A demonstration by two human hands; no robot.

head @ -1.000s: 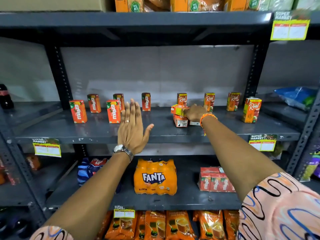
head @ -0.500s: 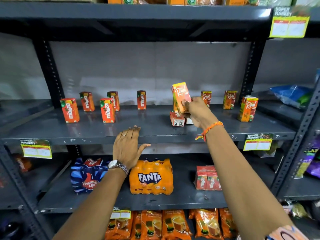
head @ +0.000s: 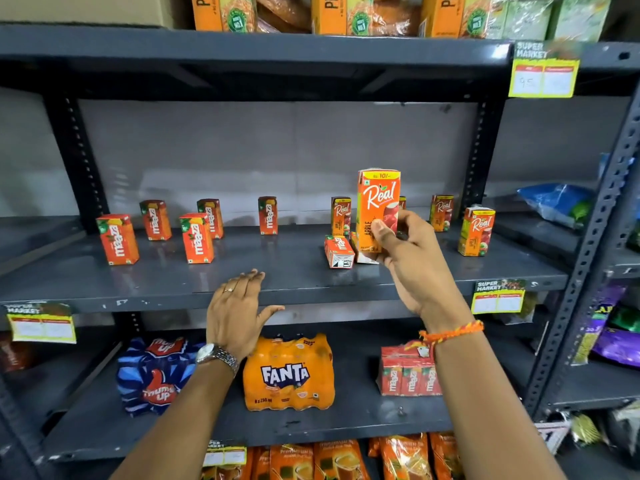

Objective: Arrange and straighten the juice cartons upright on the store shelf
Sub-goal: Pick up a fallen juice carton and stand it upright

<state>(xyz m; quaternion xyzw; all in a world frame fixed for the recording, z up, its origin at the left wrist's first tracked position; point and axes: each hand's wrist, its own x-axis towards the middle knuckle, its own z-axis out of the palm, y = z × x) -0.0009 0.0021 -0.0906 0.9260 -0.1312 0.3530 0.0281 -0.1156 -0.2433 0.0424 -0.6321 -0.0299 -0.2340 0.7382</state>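
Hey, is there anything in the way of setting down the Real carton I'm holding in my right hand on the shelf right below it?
Yes. A toppled Maaza carton lies on its side on the shelf, just left of the held Real carton in your right hand. Another fallen carton lies partly hidden beneath the held one. The shelf nearer the front edge looks bare.

1. There is one view only, from a wide-angle camera worn on the person's head; no second view shares the scene.
2. It faces a dark grey metal shelving rack (head: pixel 311 282) almost square on, tilted slightly down, so the top of the middle board shows and the underside of the board above it.
3. It stands close: both bare forearms enter from the bottom edge, and the left hand (head: pixel 239 306) and right hand (head: pixel 412 265) reach the middle board.
4. The wide lens bends the perforated grey upright post (head: pixel 602 220) at the right edge.
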